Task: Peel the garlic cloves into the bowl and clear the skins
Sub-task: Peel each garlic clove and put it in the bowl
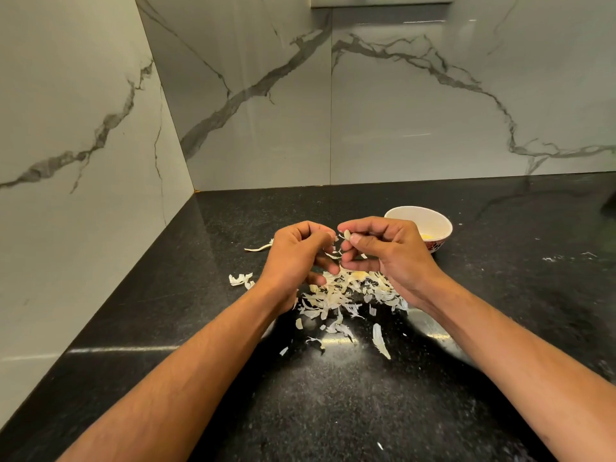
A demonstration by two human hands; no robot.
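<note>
Both forearms reach over black bench (333,411). Right hand (390,251) fingers pinch garlic clove (347,234); left hand (296,258) curled, picking its skin (partly hidden). Skins pile (346,295) beneath; bowl (423,221) just beyond right hand.

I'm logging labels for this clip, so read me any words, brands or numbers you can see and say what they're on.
None can be read.
The bowl: a red patterned band outside, no lettering visible.
The fixture at the top edge of the wall: cut off, no text legible.
The garlic skins, black countertop and marble wall carry no print.
</note>
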